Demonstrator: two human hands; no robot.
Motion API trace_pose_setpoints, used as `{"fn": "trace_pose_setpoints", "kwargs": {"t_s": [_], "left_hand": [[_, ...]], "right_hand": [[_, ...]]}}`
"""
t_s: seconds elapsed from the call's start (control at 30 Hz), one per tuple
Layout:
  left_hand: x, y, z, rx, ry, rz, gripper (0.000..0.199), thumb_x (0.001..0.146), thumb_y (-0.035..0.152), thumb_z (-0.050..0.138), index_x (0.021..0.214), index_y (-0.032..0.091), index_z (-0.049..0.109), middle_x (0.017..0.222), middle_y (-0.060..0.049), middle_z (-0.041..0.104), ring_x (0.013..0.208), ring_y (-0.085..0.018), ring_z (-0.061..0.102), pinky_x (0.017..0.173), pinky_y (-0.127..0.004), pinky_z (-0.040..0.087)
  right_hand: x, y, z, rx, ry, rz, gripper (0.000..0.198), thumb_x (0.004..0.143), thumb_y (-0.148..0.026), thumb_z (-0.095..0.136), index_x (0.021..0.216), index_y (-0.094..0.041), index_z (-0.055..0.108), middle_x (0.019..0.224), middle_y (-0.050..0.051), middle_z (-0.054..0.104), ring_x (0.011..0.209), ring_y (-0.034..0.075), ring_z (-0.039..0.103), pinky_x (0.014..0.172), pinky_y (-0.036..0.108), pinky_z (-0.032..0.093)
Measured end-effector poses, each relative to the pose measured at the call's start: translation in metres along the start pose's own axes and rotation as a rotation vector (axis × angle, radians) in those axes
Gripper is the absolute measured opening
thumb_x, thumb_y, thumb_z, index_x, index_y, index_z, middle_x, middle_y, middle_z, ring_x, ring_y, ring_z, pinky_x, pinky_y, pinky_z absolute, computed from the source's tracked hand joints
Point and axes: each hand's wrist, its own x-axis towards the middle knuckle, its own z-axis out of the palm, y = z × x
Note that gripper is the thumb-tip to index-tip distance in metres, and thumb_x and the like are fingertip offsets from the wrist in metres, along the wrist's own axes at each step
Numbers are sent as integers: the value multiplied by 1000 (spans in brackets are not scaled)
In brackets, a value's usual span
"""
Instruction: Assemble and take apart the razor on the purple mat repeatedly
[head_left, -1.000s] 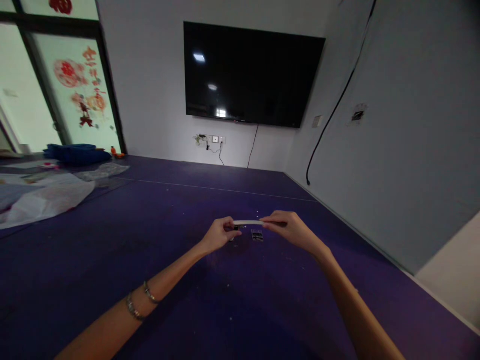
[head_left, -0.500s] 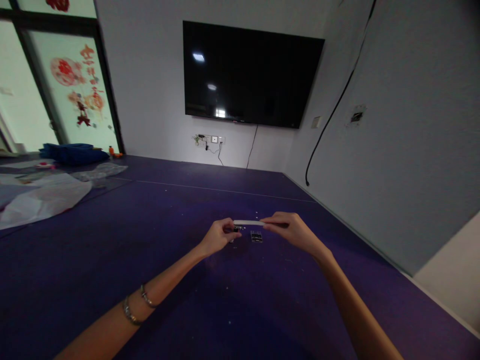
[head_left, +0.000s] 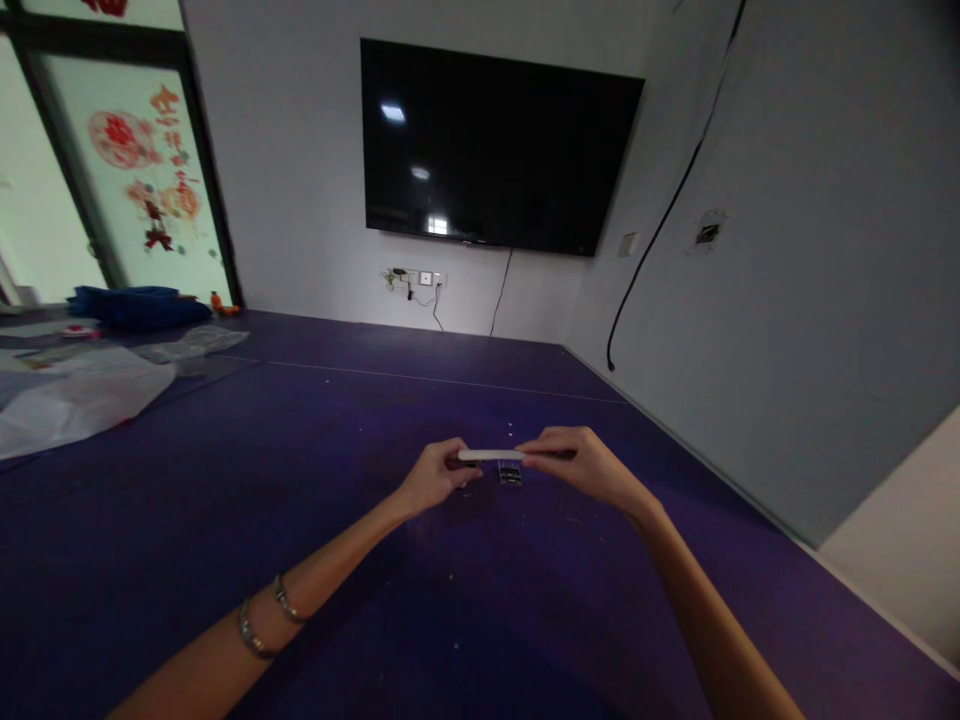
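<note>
A thin white strip (head_left: 491, 455) spans the gap between my two hands, roughly level above the purple surface. My left hand (head_left: 442, 468) is closed on its left end, thumb below and fingers bent above. A small dark bit shows under the strip by these fingers, too small to name. My right hand (head_left: 570, 455) pinches the other end between thumb and fingers. Just below the strip lies a small dark square piece with light markings (head_left: 510, 474), resembling a circuit board; the strip covers its far edge.
The purple surface (head_left: 337, 600) carries scattered white specks. White sheeting (head_left: 97, 395) and a dark blue cloth bundle (head_left: 139, 308) lie at the far left. A black cable (head_left: 660, 235) hangs down the right wall. A television (head_left: 502, 150) is mounted on the far wall.
The white strip has come down slightly and now overlaps the dark square piece's far edge. It also hides most of the small bits near my left fingers. Both hands keep their hold.
</note>
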Motion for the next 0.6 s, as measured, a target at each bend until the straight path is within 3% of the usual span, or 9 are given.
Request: {"fn": "trace_pose_setpoints", "kwargs": {"t_s": [0.27,0.6], "left_hand": [[1,0,1,-52,7,-24,21,65,26,69,68,14,52,56,4,53,51,-8,52,54,-22,41],[-4,8,2,12,13,16,20,68,26,68,69,14,52,61,3,55,55,-9,51,54,-22,41]], "right_hand": [[-2,-3,-3,-88,8,41,22,79,-36,59,96,-27,70,85,3,68,71,14,60,63,25,44],[1,4,-1,76,-41,51,24,79,-37,58,94,-23,71,80,4,68,69,14,58,61,24,43]]}}
